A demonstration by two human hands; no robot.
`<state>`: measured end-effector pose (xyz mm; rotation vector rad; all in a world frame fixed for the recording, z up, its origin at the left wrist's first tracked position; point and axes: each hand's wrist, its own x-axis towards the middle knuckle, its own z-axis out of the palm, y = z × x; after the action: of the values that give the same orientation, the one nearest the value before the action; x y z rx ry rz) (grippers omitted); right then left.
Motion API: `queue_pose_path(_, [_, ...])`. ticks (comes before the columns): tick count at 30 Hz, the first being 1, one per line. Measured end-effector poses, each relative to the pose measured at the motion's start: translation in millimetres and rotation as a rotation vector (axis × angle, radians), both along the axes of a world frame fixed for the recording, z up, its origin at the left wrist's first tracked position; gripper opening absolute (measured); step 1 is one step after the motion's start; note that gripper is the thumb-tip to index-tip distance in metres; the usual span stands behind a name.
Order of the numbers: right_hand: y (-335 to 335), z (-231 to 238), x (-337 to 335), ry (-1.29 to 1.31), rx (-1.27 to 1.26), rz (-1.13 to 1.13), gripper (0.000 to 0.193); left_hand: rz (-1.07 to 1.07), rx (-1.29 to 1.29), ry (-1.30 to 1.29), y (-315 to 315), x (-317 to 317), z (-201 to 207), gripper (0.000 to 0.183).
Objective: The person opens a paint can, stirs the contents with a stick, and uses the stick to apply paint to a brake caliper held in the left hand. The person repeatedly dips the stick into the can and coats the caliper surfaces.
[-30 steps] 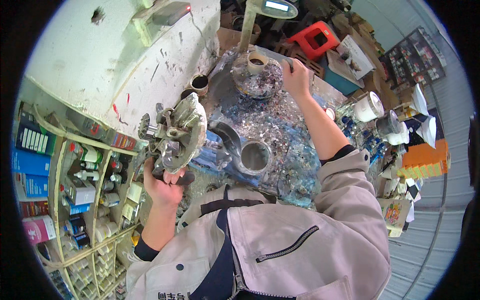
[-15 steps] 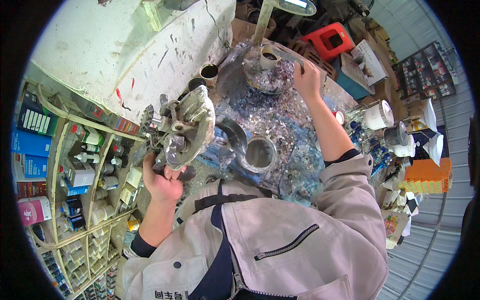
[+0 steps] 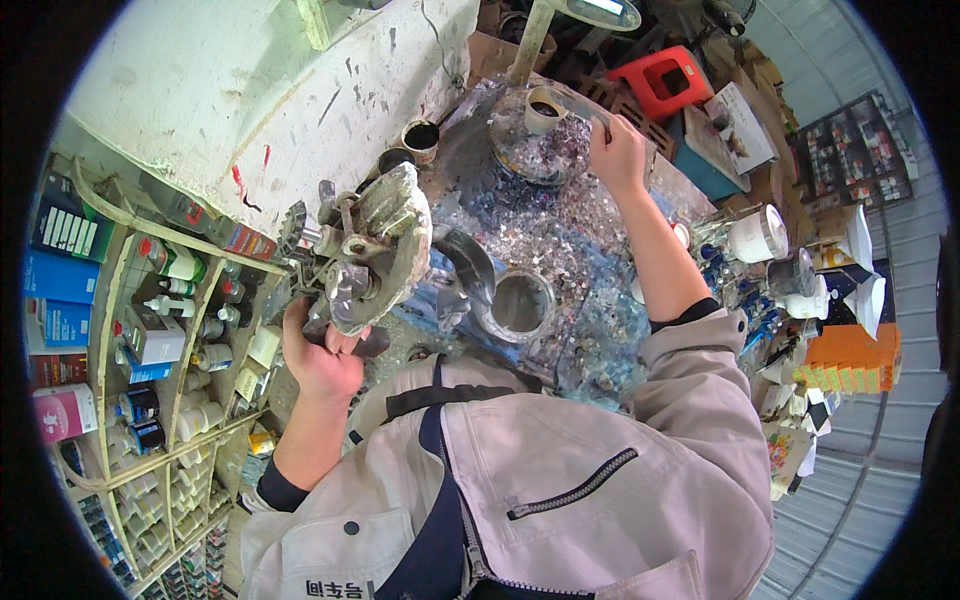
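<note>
Paint-crusted bench; left hand grips lumpy grey metal casting.

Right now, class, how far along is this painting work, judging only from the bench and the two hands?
Done: the metal part looks largely coated pale, and the bench is thick with old paint flecks. In hand: the left hand holds the part up; the right hand reaches with a thin tool to the small cup. Left: darker mechanical bits on the part seem uncoated.

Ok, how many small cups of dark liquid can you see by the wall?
3: cup on the spattered stand beside the right hand, two cups by the wall; others may be hidden.
</note>
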<state>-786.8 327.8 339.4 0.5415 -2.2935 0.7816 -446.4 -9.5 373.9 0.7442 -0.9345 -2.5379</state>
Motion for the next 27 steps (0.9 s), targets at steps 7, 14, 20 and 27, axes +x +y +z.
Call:
queue_pose_path(7, [6,0,-1,-0.090,0.020,-0.008,0.021,-0.123,0.055,0.147,-5,-2,-5,0.044])
queue_pose_path(14, [1,-3,1,0.117,-0.071,0.071,0.025,-0.048,-0.034,0.024,-1,-3,-2,0.045])
queue_pose_path(20, [5,-3,2,-0.059,-0.039,-0.016,0.021,-0.057,-0.048,0.038,-2,-2,-4,0.046])
queue_pose_path(27, [9,-5,-1,0.021,-0.055,-0.002,0.019,-0.157,-0.040,0.186,-9,-1,-11,0.047])
